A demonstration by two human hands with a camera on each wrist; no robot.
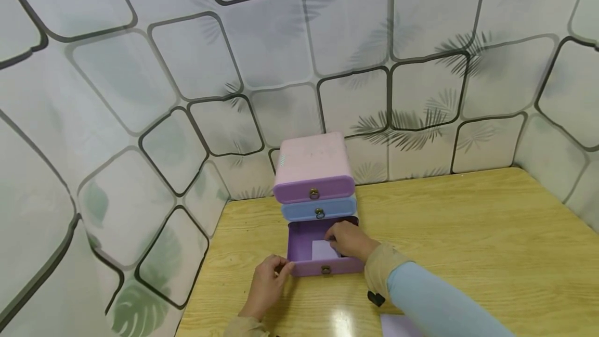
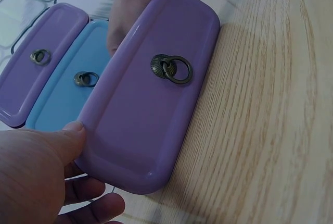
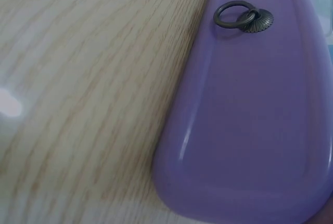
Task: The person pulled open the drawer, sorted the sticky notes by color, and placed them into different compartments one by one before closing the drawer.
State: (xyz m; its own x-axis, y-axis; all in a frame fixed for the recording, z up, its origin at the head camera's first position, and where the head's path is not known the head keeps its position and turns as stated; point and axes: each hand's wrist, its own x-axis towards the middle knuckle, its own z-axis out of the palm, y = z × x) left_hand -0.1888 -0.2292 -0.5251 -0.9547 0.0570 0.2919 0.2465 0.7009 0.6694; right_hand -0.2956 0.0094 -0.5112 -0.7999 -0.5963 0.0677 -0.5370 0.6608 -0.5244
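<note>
A small chest (image 1: 314,156) with a pink top stands against the wall, and its bottom purple drawer (image 1: 306,268) is pulled out. At that drawer's front left corner, my left hand (image 1: 268,282) grips the edge; the left wrist view shows the thumb (image 2: 73,133) against the rim. My right hand (image 1: 352,240) reaches inside with bent fingers, over the right part of a pale lilac sheet (image 1: 322,249). Its fingertips are too hidden to show whether they pinch the sheet. A brass ring pull (image 3: 250,18) hangs on the drawer front in the right wrist view.
Above the open drawer are a blue drawer (image 1: 299,210) and a purple upper drawer (image 1: 292,192), both pushed in. Another pale lilac sheet (image 1: 395,325) lies on the wooden table (image 1: 449,233) near the front, partly behind the right sleeve. Patterned walls (image 1: 281,35) enclose the table.
</note>
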